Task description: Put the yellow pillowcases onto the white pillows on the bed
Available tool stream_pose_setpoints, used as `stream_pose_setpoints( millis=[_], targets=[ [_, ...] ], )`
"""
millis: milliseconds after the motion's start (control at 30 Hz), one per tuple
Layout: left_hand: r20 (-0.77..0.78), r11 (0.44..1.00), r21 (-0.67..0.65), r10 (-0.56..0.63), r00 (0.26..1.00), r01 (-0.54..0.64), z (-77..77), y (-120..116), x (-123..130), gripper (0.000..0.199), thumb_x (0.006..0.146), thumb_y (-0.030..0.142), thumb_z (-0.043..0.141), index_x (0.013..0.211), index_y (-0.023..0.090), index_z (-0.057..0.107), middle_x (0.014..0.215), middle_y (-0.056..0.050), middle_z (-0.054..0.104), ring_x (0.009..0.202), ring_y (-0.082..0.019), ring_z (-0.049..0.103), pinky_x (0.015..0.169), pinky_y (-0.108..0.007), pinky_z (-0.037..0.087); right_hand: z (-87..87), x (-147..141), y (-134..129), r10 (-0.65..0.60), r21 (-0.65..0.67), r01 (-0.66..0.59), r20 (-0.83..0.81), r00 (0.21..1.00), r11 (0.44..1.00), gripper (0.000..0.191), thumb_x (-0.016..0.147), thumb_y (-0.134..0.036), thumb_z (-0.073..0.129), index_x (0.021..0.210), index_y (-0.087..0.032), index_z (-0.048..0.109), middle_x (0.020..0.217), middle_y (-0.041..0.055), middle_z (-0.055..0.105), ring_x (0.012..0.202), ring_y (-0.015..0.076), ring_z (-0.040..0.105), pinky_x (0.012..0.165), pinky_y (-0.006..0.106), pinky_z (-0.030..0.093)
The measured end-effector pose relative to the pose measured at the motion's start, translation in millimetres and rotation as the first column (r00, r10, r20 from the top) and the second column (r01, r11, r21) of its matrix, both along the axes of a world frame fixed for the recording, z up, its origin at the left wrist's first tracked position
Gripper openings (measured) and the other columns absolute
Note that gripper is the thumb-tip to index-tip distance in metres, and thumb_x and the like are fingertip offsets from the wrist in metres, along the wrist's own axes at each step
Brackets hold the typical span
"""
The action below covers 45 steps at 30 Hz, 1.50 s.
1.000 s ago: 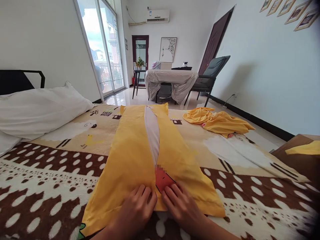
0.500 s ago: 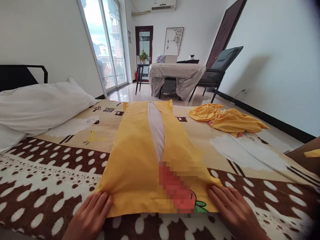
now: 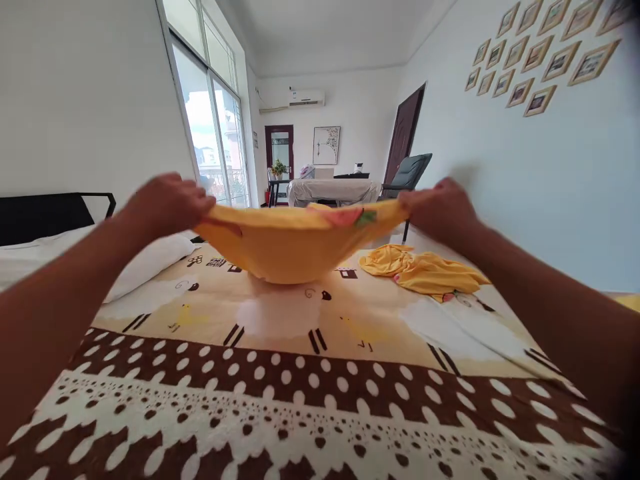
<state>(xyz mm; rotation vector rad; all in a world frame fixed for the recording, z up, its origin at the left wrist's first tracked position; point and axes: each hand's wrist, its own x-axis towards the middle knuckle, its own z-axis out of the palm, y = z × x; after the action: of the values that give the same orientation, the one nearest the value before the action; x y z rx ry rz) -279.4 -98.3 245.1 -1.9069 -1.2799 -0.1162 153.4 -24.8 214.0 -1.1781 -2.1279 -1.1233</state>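
A yellow pillowcase (image 3: 285,250) hangs stretched between my two hands above the bed, its middle sagging towards the blanket. A red and green print (image 3: 345,217) shows along its upper edge. My left hand (image 3: 167,203) is closed around one corner, and my right hand (image 3: 440,210) grips the opposite corner. Both arms reach forward at about the same height. Whatever may be inside the pillowcase is hidden from this side.
A patterned blanket (image 3: 280,320) covers the bed. To the right lies a crumpled yellow cloth (image 3: 425,270); a white pillow (image 3: 150,263) rests at the left. Beyond the bed stand a covered table (image 3: 335,191) and a dark chair (image 3: 410,175).
Both hands have raised the pillowcase off the bed and carried it forward and up; before, it lay flat with a hand on each near corner. The view has tilted upward.
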Motion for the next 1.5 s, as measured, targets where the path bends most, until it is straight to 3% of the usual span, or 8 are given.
stream_pose_setpoints(
  millis=[100, 200, 600, 833, 933, 1033, 1167, 1500],
  targets=[
    [0.19, 0.915, 0.329, 0.18, 0.965, -0.235, 104.5, 0.7, 21.4, 0.029, 0.089, 0.02, 0.037, 0.075, 0.001, 0.055, 0.078, -0.001, 0.04, 0.098, -0.022, 0.053, 0.084, -0.042, 0.037, 109.8, -8.4, 3.2, -0.059, 0.114, 0.076, -0.144, 0.988, 0.991, 0.032, 0.092, -0.032, 0.033, 0.074, -0.022, 0.057, 0.091, 0.0122, 0.059, 0.081, 0.0245, 0.048, 0.073, 0.041, 0.033],
    [0.394, 0.92, 0.205, 0.235, 0.888, -0.335, 131.6, -12.8, 34.4, 0.049, 0.088, 0.047, 0.038, 0.073, 0.003, 0.054, 0.079, 0.0, 0.041, 0.096, -0.024, 0.055, 0.083, -0.041, 0.038, 134.1, -13.0, -6.1, -0.009, 0.113, 0.026, -0.148, 0.989, 0.993, 0.035, 0.091, -0.042, 0.034, 0.074, -0.027, 0.061, 0.103, 0.0106, 0.057, 0.093, 0.0275, 0.043, 0.078, 0.043, 0.034],
    [0.18, 0.936, -0.055, 0.351, 0.919, -0.347, 95.5, 5.7, 12.5, 0.016, 0.079, 0.02, 0.041, 0.075, 0.011, 0.054, 0.073, 0.0, 0.049, 0.083, -0.014, 0.053, 0.077, -0.03, 0.038, 127.4, 37.0, -13.8, 0.124, 0.09, -0.117, -0.071, 0.99, 0.989, 0.029, 0.083, -0.04, 0.046, 0.06, -0.028, 0.058, 0.117, 0.0084, 0.058, 0.113, 0.0378, 0.039, 0.088, 0.061, 0.027],
    [0.442, 0.896, -0.431, 0.315, 0.84, -0.109, 14.9, 33.0, 64.6, 0.038, 0.085, 0.041, 0.044, 0.067, 0.012, 0.06, 0.06, -0.004, 0.061, 0.056, -0.013, 0.055, 0.057, -0.025, 0.04, 40.6, 22.0, -9.5, -0.138, -0.336, 0.045, -0.257, 0.956, 0.941, 0.022, 0.084, -0.025, 0.051, 0.062, -0.019, 0.055, 0.059, 0.0015, 0.059, 0.058, 0.0143, 0.052, 0.06, 0.027, 0.036],
    [0.496, 0.955, -0.205, 0.292, 0.818, -0.217, 34.5, 22.4, 85.3, 0.031, 0.085, 0.036, 0.044, 0.079, 0.011, 0.061, 0.076, -0.008, 0.066, 0.074, -0.021, 0.062, 0.067, -0.031, 0.041, 55.3, 27.3, -15.9, -0.211, -0.207, 0.137, -0.392, 0.895, 0.969, 0.013, 0.082, -0.019, 0.051, 0.071, -0.016, 0.056, 0.061, 0.0054, 0.059, 0.061, 0.0166, 0.053, 0.057, 0.028, 0.032],
    [0.503, 0.944, 0.227, 0.098, 0.859, -0.241, 97.5, -8.2, 89.8, 0.037, 0.089, 0.029, 0.033, 0.099, 0.002, 0.056, 0.091, -0.006, 0.06, 0.1, -0.028, 0.058, 0.082, -0.037, 0.033, 116.7, 43.3, -30.8, -0.178, 0.042, 0.247, -0.576, 0.798, 0.968, 0.018, 0.089, -0.018, 0.037, 0.09, -0.014, 0.055, 0.077, 0.0105, 0.061, 0.076, 0.0223, 0.054, 0.064, 0.033, 0.031],
    [0.52, 0.845, 0.504, -0.131, 0.844, -0.178, 153.6, -41.7, 73.9, 0.058, 0.089, 0.036, 0.021, 0.101, -0.011, 0.052, 0.094, -0.002, 0.049, 0.107, -0.026, 0.053, 0.077, -0.03, 0.023, 171.8, 51.6, -61.5, 0.184, 0.444, 0.197, -0.678, 0.712, 0.874, 0.021, 0.09, -0.026, 0.035, 0.085, -0.024, 0.055, 0.076, 0.0067, 0.055, 0.075, 0.0246, 0.052, 0.066, 0.038, 0.033],
    [0.372, 0.967, 0.108, 0.177, 0.911, -0.232, 101.4, -1.4, 41.5, 0.042, 0.094, 0.031, 0.026, 0.081, 0.005, 0.056, 0.079, 0.001, 0.054, 0.093, -0.017, 0.054, 0.084, -0.032, 0.029, 170.6, 11.7, -106.4, 0.119, 0.334, 0.073, -0.521, 0.845, 0.94, 0.019, 0.074, -0.013, 0.05, 0.058, -0.022, 0.044, 0.056, 0.0001, 0.031, 0.075, 0.0254, 0.056, 0.066, 0.039, 0.04]
  ],
)
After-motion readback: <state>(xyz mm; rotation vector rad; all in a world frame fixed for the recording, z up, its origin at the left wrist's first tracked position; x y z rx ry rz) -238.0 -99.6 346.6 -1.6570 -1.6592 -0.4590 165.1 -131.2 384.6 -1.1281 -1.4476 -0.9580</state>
